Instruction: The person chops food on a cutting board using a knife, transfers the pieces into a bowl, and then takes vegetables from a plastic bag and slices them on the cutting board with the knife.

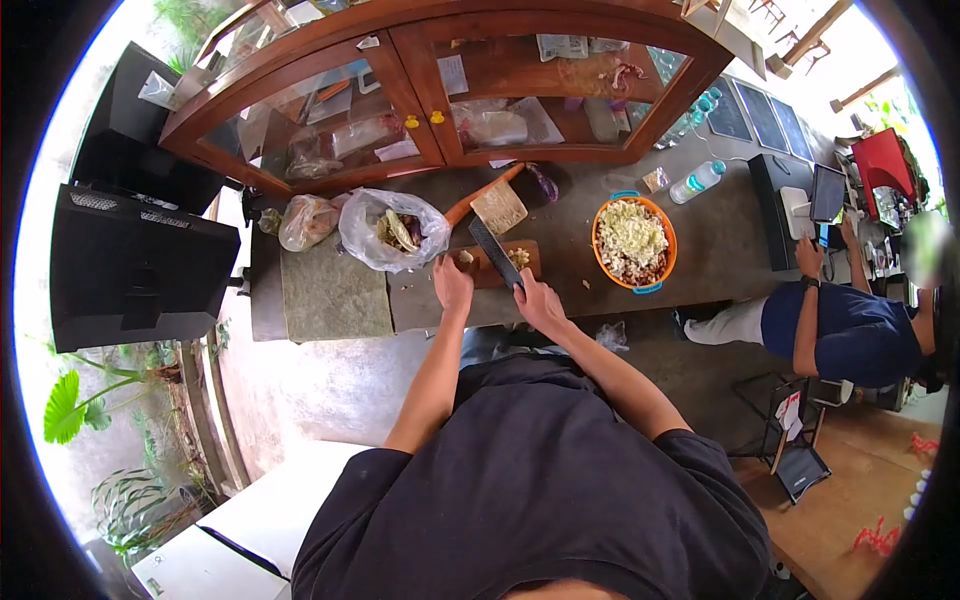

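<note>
My right hand (541, 306) grips a knife with a broad dark blade (490, 247), held slantwise over a small brown wooden cutting board (493, 272). Chopped pale bits (519, 258) lie on the board right of the blade. At the board's left end my left hand (454, 286) has its fingers curled in, close to a small pale piece (466, 257); whatever is between the fingertips is too small to make out. Beyond that hand sits an open clear plastic bag (362, 229) with greenish and dark purple vegetables (400, 231).
An orange basin (599, 262) of chopped pale food stands right of the board. Behind the board are a tan block (499, 207) and a purple eggplant (542, 183). A water bottle (697, 182) lies farther right. A glass-doored cabinet (415, 150) backs the counter. Another person (840, 325) works at right.
</note>
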Demonstrator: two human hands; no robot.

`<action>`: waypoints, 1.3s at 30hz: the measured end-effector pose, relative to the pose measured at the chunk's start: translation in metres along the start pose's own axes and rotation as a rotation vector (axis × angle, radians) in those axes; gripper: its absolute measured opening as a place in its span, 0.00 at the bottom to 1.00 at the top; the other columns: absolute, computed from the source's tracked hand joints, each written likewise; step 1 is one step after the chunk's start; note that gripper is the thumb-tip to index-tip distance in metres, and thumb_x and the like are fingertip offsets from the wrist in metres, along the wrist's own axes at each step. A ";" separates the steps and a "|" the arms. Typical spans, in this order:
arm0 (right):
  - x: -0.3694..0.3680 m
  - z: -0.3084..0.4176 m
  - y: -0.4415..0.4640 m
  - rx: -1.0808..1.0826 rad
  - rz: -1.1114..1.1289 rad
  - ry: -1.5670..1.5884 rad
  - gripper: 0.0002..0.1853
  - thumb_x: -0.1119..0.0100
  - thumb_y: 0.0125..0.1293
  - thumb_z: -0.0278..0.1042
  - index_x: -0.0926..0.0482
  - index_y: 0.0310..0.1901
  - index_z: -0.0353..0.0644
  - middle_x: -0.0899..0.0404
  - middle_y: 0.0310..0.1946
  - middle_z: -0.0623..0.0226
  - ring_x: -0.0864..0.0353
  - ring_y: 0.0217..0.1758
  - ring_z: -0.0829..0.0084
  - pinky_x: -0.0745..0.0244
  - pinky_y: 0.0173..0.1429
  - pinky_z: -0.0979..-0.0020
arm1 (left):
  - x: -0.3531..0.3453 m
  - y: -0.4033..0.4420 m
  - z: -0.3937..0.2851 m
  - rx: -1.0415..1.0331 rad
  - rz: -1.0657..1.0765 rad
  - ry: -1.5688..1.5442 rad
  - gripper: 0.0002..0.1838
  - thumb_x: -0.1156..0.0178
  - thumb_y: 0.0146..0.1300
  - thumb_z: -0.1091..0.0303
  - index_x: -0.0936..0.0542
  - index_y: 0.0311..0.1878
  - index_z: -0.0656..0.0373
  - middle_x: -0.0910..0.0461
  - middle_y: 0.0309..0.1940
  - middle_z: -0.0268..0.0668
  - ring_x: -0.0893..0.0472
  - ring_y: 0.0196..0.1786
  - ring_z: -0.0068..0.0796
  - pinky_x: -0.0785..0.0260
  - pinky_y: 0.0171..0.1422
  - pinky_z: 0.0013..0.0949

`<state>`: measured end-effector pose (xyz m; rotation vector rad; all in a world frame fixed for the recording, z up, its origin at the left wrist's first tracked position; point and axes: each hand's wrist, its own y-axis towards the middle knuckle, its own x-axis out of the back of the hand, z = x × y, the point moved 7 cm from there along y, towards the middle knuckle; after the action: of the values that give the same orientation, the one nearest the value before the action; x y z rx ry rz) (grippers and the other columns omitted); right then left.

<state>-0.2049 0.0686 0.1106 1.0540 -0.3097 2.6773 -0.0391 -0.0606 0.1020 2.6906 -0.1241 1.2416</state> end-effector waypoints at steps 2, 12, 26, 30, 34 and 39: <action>0.001 0.001 0.001 0.008 -0.003 -0.003 0.10 0.47 0.71 0.36 0.37 0.44 0.43 0.21 0.24 0.43 0.21 0.30 0.36 0.29 0.34 0.40 | -0.005 0.004 0.001 -0.019 0.022 -0.004 0.15 0.31 0.55 0.69 0.17 0.45 0.62 0.19 0.44 0.49 0.22 0.52 0.54 0.30 0.58 0.49; 0.004 0.010 0.004 0.006 -0.055 -0.003 0.11 0.47 0.70 0.37 0.35 0.48 0.43 0.20 0.25 0.43 0.20 0.31 0.37 0.28 0.36 0.39 | -0.020 0.008 0.011 -0.238 0.182 -0.223 0.13 0.36 0.52 0.77 0.17 0.43 0.61 0.18 0.42 0.49 0.19 0.44 0.53 0.26 0.49 0.48; 0.004 0.022 -0.005 -0.005 -0.072 -0.048 0.11 0.46 0.70 0.35 0.36 0.46 0.42 0.20 0.26 0.44 0.20 0.32 0.38 0.29 0.36 0.40 | -0.037 0.014 0.007 -0.356 0.324 -0.154 0.09 0.34 0.54 0.70 0.13 0.39 0.61 0.15 0.39 0.50 0.16 0.42 0.52 0.24 0.50 0.45; 0.003 0.024 -0.009 -0.011 -0.039 -0.054 0.11 0.47 0.70 0.34 0.36 0.46 0.41 0.20 0.27 0.45 0.20 0.32 0.39 0.29 0.36 0.41 | -0.022 0.013 -0.004 -0.228 0.366 -0.202 0.09 0.38 0.57 0.71 0.13 0.38 0.64 0.15 0.38 0.53 0.16 0.43 0.53 0.25 0.50 0.47; -0.004 0.023 -0.010 0.002 -0.012 -0.065 0.11 0.47 0.70 0.34 0.36 0.46 0.41 0.20 0.26 0.46 0.20 0.31 0.39 0.29 0.35 0.41 | -0.022 0.013 -0.005 -0.133 0.411 -0.157 0.09 0.41 0.59 0.72 0.14 0.37 0.64 0.15 0.38 0.53 0.16 0.43 0.54 0.25 0.48 0.48; -0.010 0.024 -0.009 0.020 -0.008 -0.086 0.10 0.47 0.70 0.34 0.37 0.45 0.41 0.20 0.26 0.46 0.20 0.31 0.40 0.29 0.35 0.41 | -0.045 0.010 0.018 -0.318 0.288 0.168 0.11 0.36 0.53 0.70 0.14 0.40 0.61 0.16 0.43 0.49 0.19 0.52 0.52 0.26 0.56 0.46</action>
<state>-0.1796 0.0687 0.1216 1.1755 -0.2937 2.6380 -0.0562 -0.0735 0.0580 2.3427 -0.6473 1.3836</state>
